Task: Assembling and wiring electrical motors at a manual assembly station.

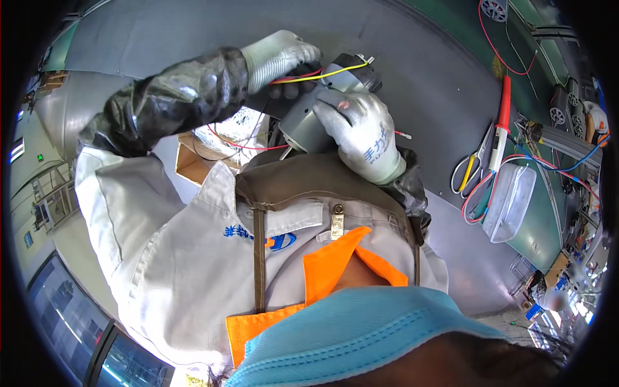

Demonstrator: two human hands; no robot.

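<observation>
So the biggest thing here is the dark grey bench [419, 84], stretching across the top of the frame and down the right side. The grey motor [300, 124], basically a fat cylinder with a black end, sits just above the center of the frame, tilted so the black end points to the upper right and the other end is close to the apron [309, 177]

Right hand [366, 132], in a white glove, is laid over the motor from its right side, fingers together and clamped on the casing. Left hand [284, 61], gloved too, is up and left of the motor with its fingers curled in close together, right at the wires. Can't tell if they're actually pinching them

Below the left hand there's an open cardboard box [189, 169] with white stuff in it, left of center. Over at the right side is a clear tray [512, 205], tilted in view, then a red-handled tool [505, 103] above it, and scissors [466, 175] with a yellow and black handle just left of the tool

Smallest stuff: a yellow wire [338, 71] crossing over the motor's upper part, with a red wire [314, 73] beside it near the left fingers
</observation>
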